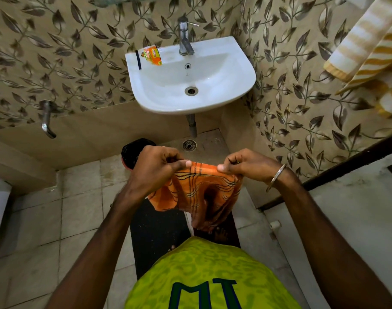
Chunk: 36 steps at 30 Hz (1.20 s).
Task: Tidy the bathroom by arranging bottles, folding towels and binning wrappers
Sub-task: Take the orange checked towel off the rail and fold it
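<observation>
Left hand [156,162]: pinches one top corner of the small orange checked cloth towel [199,192].
Right hand [246,163]: pinches the other corner; the towel hangs in mid-air below the white ceramic basin [246,70].
Risk: a loose pinch could drop the towel onto the tiled floor [56,219].
Still unbinned: orange plastic wrapper [151,55] on the basin's rim.

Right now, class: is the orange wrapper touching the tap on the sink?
Apart. The head view shows the orange wrapper lying on the sink's back-left ledge, with bare white ledge between it and the tap.
</observation>
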Tool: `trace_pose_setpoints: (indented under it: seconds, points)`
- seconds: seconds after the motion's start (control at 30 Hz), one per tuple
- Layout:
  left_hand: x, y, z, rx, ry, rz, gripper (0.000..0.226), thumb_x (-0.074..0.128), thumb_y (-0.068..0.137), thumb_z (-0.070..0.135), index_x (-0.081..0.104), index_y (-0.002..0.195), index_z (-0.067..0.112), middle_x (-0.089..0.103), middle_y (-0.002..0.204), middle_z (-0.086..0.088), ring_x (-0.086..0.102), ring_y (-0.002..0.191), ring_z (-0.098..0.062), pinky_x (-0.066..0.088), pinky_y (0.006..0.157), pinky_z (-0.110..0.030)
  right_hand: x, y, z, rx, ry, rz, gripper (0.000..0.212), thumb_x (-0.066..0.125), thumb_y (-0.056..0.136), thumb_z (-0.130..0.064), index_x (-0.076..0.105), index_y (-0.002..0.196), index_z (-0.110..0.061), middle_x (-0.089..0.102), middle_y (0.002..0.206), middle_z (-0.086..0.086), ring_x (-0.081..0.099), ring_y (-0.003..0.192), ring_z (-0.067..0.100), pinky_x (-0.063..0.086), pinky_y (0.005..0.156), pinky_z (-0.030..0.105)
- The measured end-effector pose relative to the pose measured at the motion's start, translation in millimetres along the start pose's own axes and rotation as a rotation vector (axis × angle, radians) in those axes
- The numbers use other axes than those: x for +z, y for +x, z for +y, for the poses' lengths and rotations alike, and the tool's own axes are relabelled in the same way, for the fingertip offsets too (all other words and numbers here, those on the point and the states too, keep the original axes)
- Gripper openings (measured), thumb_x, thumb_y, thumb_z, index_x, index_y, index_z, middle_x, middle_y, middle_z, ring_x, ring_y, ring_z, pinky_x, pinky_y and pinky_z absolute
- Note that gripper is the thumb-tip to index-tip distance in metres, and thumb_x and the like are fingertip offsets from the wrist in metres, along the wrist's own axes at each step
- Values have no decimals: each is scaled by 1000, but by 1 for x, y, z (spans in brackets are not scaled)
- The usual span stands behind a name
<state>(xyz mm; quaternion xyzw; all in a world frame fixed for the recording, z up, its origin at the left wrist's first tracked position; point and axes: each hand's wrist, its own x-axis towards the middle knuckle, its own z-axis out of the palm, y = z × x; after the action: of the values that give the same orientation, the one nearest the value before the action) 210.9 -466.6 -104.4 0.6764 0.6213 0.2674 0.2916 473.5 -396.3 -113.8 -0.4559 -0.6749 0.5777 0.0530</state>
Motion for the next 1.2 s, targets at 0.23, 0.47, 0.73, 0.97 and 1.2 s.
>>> trace_pose_setpoints:
  seconds: [0.23, 0.47, 0.73, 0.97, 1.2]
  points:
    - [11, 2, 5, -74, -31, -192, 76, 69, 69, 63, 57, 136, 31, 55, 128, 18, 58, 108, -4, 54, 89, -33, 20, 10, 4, -90, 189, 47, 16, 67, 94, -21, 72, 84, -10, 72, 76, -3, 68, 71, 8, 51, 65, 20]
    - [38, 6, 17, -90, -273, -314, 46, 69, 71, 52, 71, 112, 30, 72, 104, 16, 67, 94, 6, 54, 78, -18, 26, 15, 13, -118, 231, 3, 43, 73, 82, -42, 73, 93, 0, 69, 82, 8, 62, 78, 21, 49, 74, 32]
    - [29, 9, 13, -70, -243, -201, 3, 78, 83, 25, 76, 80, 24, 74, 80, 10, 70, 78, 0, 55, 70, -18, 31, 12, 35, -79, 315, -86, 39, 76, 80, -25, 71, 103, 6, 74, 94, 12, 69, 87, 20, 57, 79, 27]
    - [13, 11, 11, -141, -251, -153, 6, 77, 82, 25, 76, 76, 22, 75, 79, 8, 69, 77, 1, 50, 70, -19, 37, 10, 45, -29, 296, -125, 33, 77, 77, -30, 74, 98, -4, 76, 88, 2, 70, 81, 12, 56, 76, 24]
    - [-3, 13, 1, -173, -262, -124, 10, 77, 81, 26, 78, 78, 16, 75, 78, 5, 71, 79, -5, 56, 78, -33, 40, 12, 56, -60, 270, -73, 33, 76, 78, -35, 76, 95, -6, 77, 99, 6, 71, 100, 18, 54, 98, 35]
